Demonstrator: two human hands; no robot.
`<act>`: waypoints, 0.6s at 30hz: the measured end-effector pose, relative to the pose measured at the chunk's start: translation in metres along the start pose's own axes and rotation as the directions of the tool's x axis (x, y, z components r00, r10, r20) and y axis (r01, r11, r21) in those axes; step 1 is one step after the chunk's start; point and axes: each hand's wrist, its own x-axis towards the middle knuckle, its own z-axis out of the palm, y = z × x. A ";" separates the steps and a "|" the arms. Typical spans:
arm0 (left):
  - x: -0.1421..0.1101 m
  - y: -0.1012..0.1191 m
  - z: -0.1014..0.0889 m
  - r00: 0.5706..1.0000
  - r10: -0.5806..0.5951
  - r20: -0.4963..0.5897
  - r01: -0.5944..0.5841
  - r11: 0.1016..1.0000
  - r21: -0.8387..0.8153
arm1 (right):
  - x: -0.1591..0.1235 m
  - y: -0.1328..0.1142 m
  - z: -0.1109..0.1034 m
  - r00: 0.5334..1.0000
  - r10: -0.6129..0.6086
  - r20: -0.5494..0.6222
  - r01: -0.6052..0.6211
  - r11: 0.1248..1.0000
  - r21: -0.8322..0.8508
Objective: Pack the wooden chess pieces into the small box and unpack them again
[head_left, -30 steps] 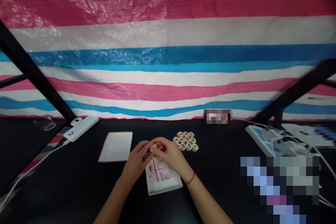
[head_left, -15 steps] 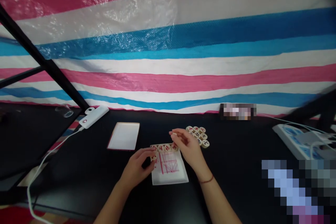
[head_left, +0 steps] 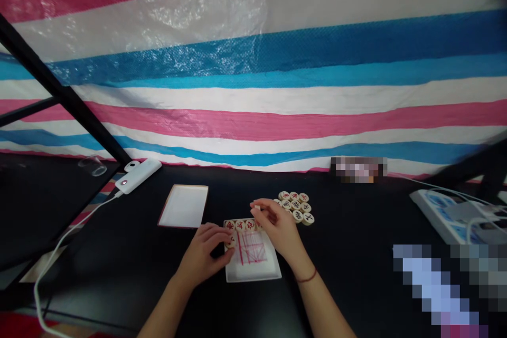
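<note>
A shallow white box [head_left: 253, 273] with red pen lines on its bottom lies before me. Along its far edge runs a row of Chinese chess pieces [head_left: 240, 225] marked in red. My left hand [head_left: 204, 253] is at the box's left side, fingertips and thumb closed around a chess piece [head_left: 230, 241] below the row. Over the far right corner is my right hand [head_left: 277, 224], pinching another chess piece [head_left: 257, 207], of which only a pale edge shows. Its fingers partly cover the row's right end. Several more chess pieces [head_left: 295, 205] stand stacked on the table just beyond it.
A box lid [head_left: 184, 206] rests inside-up at the left on the black table [head_left: 348, 274]. Behind it are a white power bank [head_left: 139, 175] with a cable and a clear cup [head_left: 93, 166]. At the right is a power strip [head_left: 439, 216] with cables.
The view has shifted slightly. My right hand has moved a little left with its piece, over the row. The piece at my left hand now sits flatter below the row's left end.
</note>
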 end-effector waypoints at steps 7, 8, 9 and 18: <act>0.001 -0.001 -0.002 0.999 0.004 0.050 -0.006 1.000 0.025 | -0.002 -0.004 0.002 1.000 -0.013 0.020 0.014 0.998 -0.061; 0.001 -0.001 -0.002 0.998 -0.001 0.059 0.000 1.000 0.024 | -0.002 -0.004 0.002 1.000 -0.016 0.022 0.017 0.998 -0.059; 0.001 0.000 -0.003 0.997 -0.009 0.070 0.007 1.000 0.024 | -0.002 -0.004 0.002 1.000 -0.016 0.024 0.017 0.998 -0.055; 0.004 0.004 -0.006 0.990 -0.041 0.132 0.035 0.998 0.046 | -0.003 -0.005 0.006 0.999 -0.015 0.052 0.018 0.997 -0.075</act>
